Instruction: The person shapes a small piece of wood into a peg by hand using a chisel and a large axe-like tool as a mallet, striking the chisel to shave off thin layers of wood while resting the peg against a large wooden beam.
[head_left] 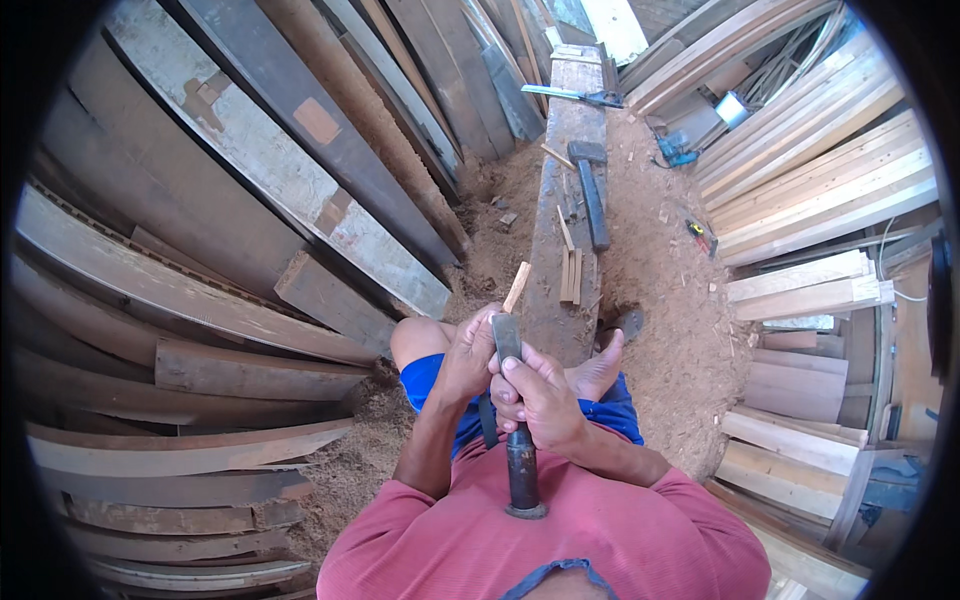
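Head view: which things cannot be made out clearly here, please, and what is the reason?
In the head view:
- Wooden stick: lower end hidden by the left hand.
- Chisel: middle covered by the right hand.
- Red-and-yellow object: too small to identify.
- Dark object: cut off by the lens rim.

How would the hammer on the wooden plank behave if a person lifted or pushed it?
The hammer would probably feel heavy at one end, because its blocky head is wider than the handle. It should stay stiff, as the handle looks straight. That squarish head makes rolling seem unlikely.
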